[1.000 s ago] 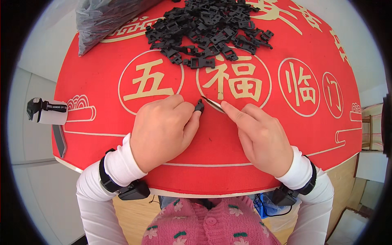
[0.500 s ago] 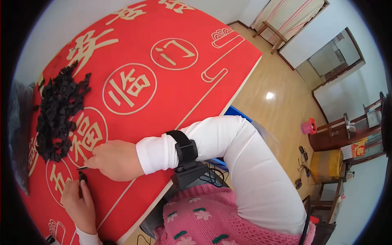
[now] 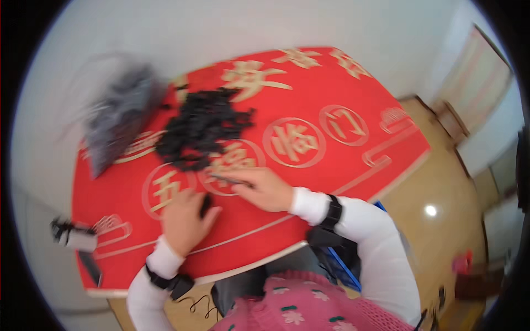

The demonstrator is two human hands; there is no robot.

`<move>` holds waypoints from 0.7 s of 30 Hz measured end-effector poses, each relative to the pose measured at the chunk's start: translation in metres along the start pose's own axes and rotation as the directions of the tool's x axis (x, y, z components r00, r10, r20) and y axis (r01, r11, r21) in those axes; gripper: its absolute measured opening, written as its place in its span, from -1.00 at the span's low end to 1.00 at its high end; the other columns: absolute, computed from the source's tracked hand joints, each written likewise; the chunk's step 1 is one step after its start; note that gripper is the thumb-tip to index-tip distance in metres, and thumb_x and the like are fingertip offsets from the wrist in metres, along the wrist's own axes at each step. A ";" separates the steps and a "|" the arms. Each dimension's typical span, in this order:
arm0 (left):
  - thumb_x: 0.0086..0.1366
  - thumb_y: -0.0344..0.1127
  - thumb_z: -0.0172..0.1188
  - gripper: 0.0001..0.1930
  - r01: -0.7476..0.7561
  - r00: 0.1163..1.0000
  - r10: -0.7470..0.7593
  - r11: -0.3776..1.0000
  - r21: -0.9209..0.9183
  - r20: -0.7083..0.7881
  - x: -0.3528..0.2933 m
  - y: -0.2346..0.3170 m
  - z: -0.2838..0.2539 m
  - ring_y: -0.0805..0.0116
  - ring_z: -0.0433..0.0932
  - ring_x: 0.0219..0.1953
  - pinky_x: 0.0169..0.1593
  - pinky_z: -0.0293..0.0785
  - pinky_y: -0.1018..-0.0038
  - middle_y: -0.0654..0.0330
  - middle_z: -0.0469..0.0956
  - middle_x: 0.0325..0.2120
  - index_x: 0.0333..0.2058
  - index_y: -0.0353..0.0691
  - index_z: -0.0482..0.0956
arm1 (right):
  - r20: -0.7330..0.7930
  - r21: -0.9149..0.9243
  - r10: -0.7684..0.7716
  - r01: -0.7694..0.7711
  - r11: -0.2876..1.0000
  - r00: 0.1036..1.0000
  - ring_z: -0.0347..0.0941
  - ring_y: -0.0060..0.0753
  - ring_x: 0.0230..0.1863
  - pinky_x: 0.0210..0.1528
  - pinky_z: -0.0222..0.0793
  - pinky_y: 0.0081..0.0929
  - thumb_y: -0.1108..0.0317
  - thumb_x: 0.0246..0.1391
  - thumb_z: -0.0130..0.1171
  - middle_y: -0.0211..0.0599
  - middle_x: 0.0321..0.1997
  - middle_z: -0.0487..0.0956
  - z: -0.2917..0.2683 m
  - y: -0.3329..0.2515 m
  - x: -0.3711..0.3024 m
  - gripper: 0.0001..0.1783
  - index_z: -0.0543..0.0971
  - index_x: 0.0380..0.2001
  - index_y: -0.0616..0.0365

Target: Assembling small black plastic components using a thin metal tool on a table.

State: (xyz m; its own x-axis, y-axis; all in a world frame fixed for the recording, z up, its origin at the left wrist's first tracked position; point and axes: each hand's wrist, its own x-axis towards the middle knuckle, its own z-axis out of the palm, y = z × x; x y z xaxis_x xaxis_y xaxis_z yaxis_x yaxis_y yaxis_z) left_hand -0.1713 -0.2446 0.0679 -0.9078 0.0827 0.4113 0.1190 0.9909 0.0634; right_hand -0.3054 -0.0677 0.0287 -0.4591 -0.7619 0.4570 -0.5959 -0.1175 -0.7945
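Note:
My left hand (image 3: pixel 186 222) is low over the red mat (image 3: pixel 353 176), closed around a small black piece (image 3: pixel 206 204) between thumb and fingers. To its right, my right hand (image 3: pixel 266 190) grips a thin dark pen-like tool (image 3: pixel 232 180) whose tip points left; motion blur hides its exact kind. Beyond both hands lies a loose heap of small black parts (image 3: pixel 204 124), covering some of the mat's cream characters. The tool and the black piece are apart.
A grey plastic bag (image 3: pixel 121 113) full of dark contents leans at the table's far left. At the left edge are a white-and-black device (image 3: pixel 80 239) and a dark flat object (image 3: pixel 90 267). Below the table's right side shows a blue crate (image 3: pixel 345 270).
The view has swung left and levelled, bringing the bag and left forearm into sight. My hands have drawn apart, the right tool moving away from the piece in my left hand.

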 end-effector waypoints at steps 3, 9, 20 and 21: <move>0.01 -0.21 0.33 -0.70 0.086 0.996 -0.085 0.996 0.022 -0.038 -0.005 -0.005 -0.023 0.07 0.51 -0.31 -0.27 0.45 0.27 0.02 0.51 -0.36 -0.33 -0.28 0.56 | -0.014 -0.030 0.021 -0.021 0.999 1.000 0.48 -0.41 -0.23 -0.17 0.37 -0.50 0.48 0.08 0.05 -0.14 -0.14 0.56 -0.003 -0.006 -0.004 -0.56 0.44 0.08 0.17; 0.02 -0.43 0.28 -0.59 0.079 0.924 -0.084 0.996 -0.027 -0.374 -0.019 -0.006 -0.122 0.10 0.48 -0.12 -0.01 0.37 0.27 0.05 0.51 -0.19 -0.09 -0.28 0.50 | 0.023 -0.024 0.074 -0.073 0.997 0.997 0.45 -0.39 -0.28 -0.22 0.35 -0.50 0.47 0.07 0.07 -0.15 -0.16 0.56 -0.014 -0.015 -0.007 -0.56 0.45 0.07 0.19; 0.30 -0.05 -0.02 -0.48 -0.173 0.698 -0.391 0.721 -0.671 -0.600 -0.002 0.023 -0.053 0.25 0.43 -0.07 0.02 0.34 0.38 0.07 0.44 -0.07 0.04 -0.40 0.38 | 0.053 -0.419 -0.028 0.048 0.907 0.998 0.43 0.00 -0.12 -0.10 0.38 -0.20 0.46 -0.03 0.04 -0.07 -0.18 0.51 0.018 0.002 -0.006 -0.73 0.54 -0.19 0.15; 0.29 -0.06 -0.02 -0.48 -0.151 0.693 -0.432 0.696 -0.702 -0.577 -0.011 0.029 -0.042 0.25 0.43 -0.07 0.01 0.34 0.38 0.07 0.44 -0.07 0.04 -0.40 0.38 | 0.057 -0.430 -0.027 0.049 0.901 0.998 0.43 0.00 -0.15 -0.13 0.38 -0.19 0.47 -0.03 0.04 -0.09 -0.22 0.51 0.009 0.001 -0.005 -0.74 0.54 -0.21 0.15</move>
State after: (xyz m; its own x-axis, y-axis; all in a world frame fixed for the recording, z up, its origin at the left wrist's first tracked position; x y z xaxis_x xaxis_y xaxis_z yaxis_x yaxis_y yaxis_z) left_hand -0.1412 -0.2213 0.1036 -0.4488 -0.4317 0.7825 0.5020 0.6027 0.6204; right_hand -0.2980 -0.0701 0.0218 -0.4044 -0.7935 0.4548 -0.8432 0.1307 -0.5215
